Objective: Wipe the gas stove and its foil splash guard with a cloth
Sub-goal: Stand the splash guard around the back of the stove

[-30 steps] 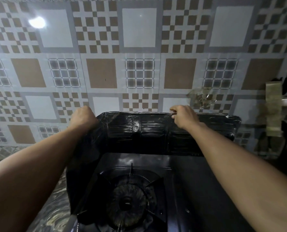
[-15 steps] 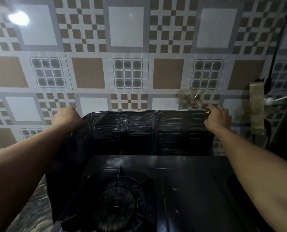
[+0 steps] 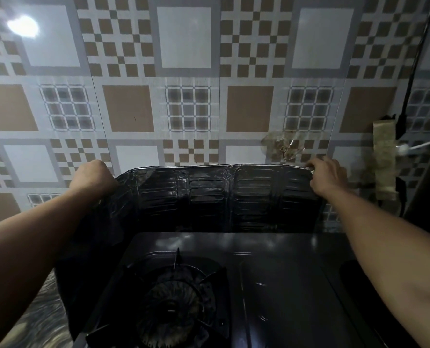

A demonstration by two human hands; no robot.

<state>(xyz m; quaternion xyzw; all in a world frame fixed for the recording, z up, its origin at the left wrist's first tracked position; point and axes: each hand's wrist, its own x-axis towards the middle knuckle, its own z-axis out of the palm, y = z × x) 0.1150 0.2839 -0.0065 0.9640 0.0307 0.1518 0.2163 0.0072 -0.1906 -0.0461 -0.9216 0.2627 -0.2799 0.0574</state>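
Note:
A dark gas stove [image 3: 271, 280] fills the lower middle, with one burner and its pan support [image 3: 176, 305] at the lower left. Behind it and round its left side stands the embossed foil splash guard [image 3: 216, 197], looking dark in this light. My left hand [image 3: 93, 177] grips the guard's top edge at its left corner. My right hand [image 3: 328, 175] grips the top edge at the guard's right end. No cloth is in view.
A patterned tiled wall [image 3: 183, 71] rises just behind the guard, with a scrap of clear tape [image 3: 284, 146] stuck above it. At the right hang a taped strip [image 3: 384, 159], a black cable [image 3: 414, 71] and a white cord [image 3: 424, 144]. A marbled counter [image 3: 38, 320] shows lower left.
My right hand has slid along the guard's top edge from the middle to its right end, and the guard now stands flatter against the wall. My left hand has kept its grip.

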